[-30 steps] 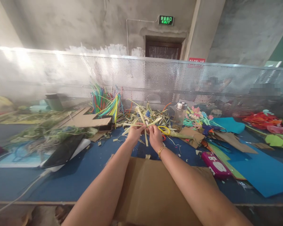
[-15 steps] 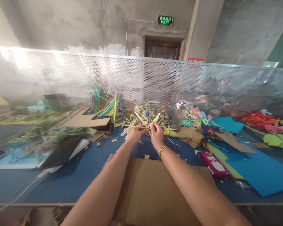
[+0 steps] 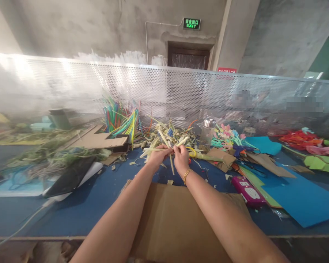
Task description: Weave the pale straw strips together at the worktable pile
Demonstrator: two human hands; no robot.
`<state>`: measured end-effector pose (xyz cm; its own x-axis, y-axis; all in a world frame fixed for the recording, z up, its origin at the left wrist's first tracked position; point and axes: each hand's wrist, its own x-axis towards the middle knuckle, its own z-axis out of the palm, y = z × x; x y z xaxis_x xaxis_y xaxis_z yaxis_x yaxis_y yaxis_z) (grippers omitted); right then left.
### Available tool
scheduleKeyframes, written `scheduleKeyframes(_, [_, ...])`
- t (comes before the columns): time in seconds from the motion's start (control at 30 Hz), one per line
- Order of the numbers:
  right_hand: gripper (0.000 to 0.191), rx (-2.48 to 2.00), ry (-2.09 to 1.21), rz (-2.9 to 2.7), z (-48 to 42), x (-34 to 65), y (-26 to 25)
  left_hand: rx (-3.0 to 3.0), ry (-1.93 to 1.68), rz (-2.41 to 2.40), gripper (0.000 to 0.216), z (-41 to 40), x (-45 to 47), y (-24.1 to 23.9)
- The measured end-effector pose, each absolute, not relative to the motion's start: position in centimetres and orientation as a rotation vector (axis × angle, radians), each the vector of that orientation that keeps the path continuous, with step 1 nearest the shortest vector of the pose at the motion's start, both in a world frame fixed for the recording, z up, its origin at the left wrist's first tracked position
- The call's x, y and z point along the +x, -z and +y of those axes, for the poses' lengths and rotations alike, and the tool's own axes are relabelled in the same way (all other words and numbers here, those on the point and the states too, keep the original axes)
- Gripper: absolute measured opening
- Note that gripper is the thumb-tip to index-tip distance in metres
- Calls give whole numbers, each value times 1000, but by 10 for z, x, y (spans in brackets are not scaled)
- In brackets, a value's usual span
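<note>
My left hand point(image 3: 157, 157) and my right hand point(image 3: 182, 159) meet in the middle, both closed in a pinch on pale husk strips. One strip point(image 3: 162, 137) points up and left from between the fingers, and another point(image 3: 184, 141) sticks out up and right over my right hand. A narrow end point(image 3: 172, 166) hangs down between the hands. The exact crossing of the strips is hidden by my fingertips. Behind them lies a loose pile of dry husks point(image 3: 153, 138). Yellow-handled scissors point(image 3: 192, 152) lie just right of my right hand.
On the blue table point(image 3: 98, 208) a brown cardboard sheet point(image 3: 178, 223) lies under my forearms. A clear bottle point(image 3: 207, 135) stands behind, by paper flowers point(image 3: 227, 133). Left are colourful pipe cleaners point(image 3: 116, 118) and cut cardboard point(image 3: 98, 138); right, a purple pack point(image 3: 248, 191) and blue sheets point(image 3: 304, 197).
The strips have shifted in my fingers: a narrow end now hangs down between my hands. Both hands stay at nearly the same place.
</note>
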<state>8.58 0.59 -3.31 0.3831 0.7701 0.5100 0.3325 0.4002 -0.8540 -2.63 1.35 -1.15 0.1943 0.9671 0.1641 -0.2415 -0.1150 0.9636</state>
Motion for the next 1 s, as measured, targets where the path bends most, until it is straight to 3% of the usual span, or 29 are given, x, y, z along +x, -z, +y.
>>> scheduleKeyframes(0.4, [27,-1158,-496,-1094,12,87,39,1279,-1277,832,23,7,-27,9])
scheduleKeyframes(0.6, [29,-948,-606,-1348,3,85,29,1113,-1228,664,26,6,-36,6])
scheduleKeyframes(0.77, [27,-958,-500,-1561,3,86,29,954,-1176,586,24,6,-37,2])
scheduleKeyframes(1.0, [24,-1243,-72,-1726,6,92,29,745,-1163,664,5,2,-35,-8])
